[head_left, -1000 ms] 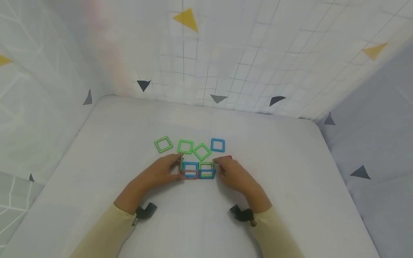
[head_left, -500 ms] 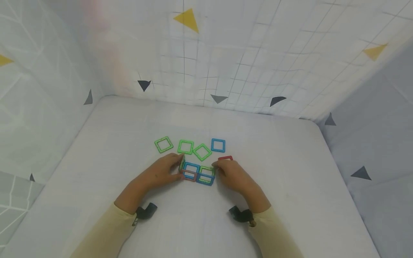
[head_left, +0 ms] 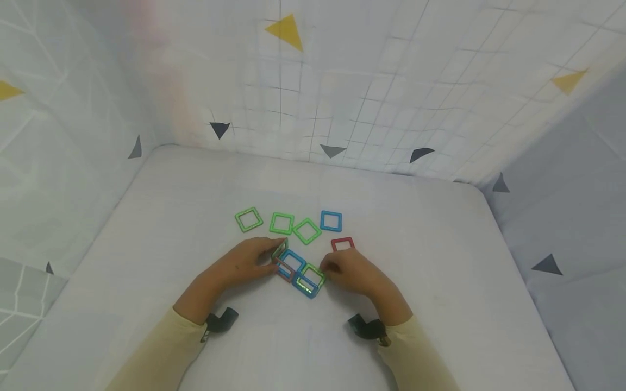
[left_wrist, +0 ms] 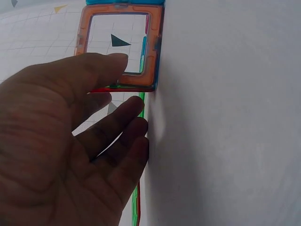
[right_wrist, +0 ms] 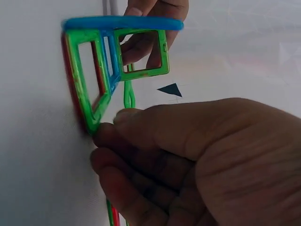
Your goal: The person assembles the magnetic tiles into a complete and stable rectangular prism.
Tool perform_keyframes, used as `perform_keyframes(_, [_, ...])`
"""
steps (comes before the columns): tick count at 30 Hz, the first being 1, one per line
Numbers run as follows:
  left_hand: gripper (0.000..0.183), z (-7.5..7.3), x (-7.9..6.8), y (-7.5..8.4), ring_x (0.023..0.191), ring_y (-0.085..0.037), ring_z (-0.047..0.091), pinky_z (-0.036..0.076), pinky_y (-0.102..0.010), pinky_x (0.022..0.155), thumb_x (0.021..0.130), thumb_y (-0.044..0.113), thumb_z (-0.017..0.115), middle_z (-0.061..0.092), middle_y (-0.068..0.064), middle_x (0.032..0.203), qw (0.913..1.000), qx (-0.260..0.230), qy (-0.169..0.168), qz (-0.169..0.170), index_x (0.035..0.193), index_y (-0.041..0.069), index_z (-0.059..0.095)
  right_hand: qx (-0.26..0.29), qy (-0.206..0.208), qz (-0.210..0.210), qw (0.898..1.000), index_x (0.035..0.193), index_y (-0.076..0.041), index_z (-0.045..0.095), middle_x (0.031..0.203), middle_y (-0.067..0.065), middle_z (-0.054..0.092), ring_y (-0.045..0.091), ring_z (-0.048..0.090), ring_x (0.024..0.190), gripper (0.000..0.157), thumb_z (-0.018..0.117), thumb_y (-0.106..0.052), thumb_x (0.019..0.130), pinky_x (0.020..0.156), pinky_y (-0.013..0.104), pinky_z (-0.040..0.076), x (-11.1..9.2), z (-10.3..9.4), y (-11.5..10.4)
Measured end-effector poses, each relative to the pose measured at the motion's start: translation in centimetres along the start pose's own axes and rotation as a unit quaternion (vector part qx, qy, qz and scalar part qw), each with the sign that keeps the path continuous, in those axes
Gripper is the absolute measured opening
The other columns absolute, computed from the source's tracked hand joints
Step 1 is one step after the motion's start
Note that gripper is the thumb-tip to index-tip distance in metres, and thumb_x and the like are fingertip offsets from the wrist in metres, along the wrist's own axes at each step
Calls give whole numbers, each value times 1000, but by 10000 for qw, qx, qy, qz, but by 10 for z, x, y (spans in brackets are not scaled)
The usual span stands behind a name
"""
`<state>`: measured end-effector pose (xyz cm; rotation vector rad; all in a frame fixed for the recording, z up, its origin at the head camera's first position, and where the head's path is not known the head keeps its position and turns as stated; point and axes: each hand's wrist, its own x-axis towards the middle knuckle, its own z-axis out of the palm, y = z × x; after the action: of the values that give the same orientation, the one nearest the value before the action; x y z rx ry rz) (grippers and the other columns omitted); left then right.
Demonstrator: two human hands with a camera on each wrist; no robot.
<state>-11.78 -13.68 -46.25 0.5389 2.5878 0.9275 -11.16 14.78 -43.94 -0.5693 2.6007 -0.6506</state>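
Square frame-shaped magnetic tiles are joined in front of me: a blue one [head_left: 297, 255] and a green one [head_left: 314, 266] lie flat. An orange tile [left_wrist: 153, 52] and a blue tile [right_wrist: 122, 22] stand along the near side, and a green tile [right_wrist: 164, 52] stands at the left end. My left hand [head_left: 246, 262] holds that left end, its thumb against the orange tile and fingers behind. With curled fingers, my right hand [head_left: 354, 272] pinches the near right corner of the flat green tile; the exact contact is partly hidden by the fingertips.
Behind the joined tiles lie loose ones: a green tile at left [head_left: 244, 210], a second green tile [head_left: 282, 215], a third green tile turned cornerwise [head_left: 300, 224] and a blue tile [head_left: 331, 213]. A red tile [head_left: 342, 240] lies partly behind my right hand. Cloth walls surround the white table [head_left: 430, 244].
The joined tiles have turned clockwise, their right end swinging towards me. My right hand has moved slightly down with that end, uncovering more of the red tile. My left hand stays nearly in place.
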Motion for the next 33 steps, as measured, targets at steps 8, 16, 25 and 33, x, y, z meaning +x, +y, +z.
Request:
perform_keyframes(8, [60, 0, 1, -1, 135, -18, 50, 41, -41, 113, 92, 29, 72, 57, 4, 142, 9990, 195, 126, 376, 147, 27, 50, 15, -114, -54, 9999, 106, -21, 75, 95, -13, 70, 9, 61, 87, 15, 72, -20, 91, 86, 32, 57, -1, -5, 1])
perform_keyframes(16, [58, 0, 2, -1, 135, -19, 50, 41, -42, 113, 92, 29, 73, 58, 4, 141, 9990, 208, 110, 371, 146, 26, 52, 29, 1154, 718, 9907, 127, -14, 66, 131, 4, 63, 25, 56, 119, 39, 74, -15, 89, 101, 47, 52, 2, -18, 24])
perform_keyframes(25, [59, 0, -1, 1, 135, -19, 50, 41, -42, 113, 91, 27, 74, 58, 3, 142, 9988, 229, 166, 396, 146, 25, 52, -287, 986, 856, 9910, 141, -12, 56, 140, 8, 57, 29, 52, 128, 63, 82, -18, 83, 102, 48, 51, 4, -17, 34])
perform_keyframes(33, [57, 0, -1, 2, 135, -18, 51, 42, -40, 112, 91, 28, 74, 59, 3, 141, 9987, 164, 311, 364, 144, 22, 54, -421, 1107, 652, 9908, 133, -9, 61, 131, 9, 63, 28, 56, 119, 52, 79, -15, 85, 104, 47, 50, 6, -14, 39])
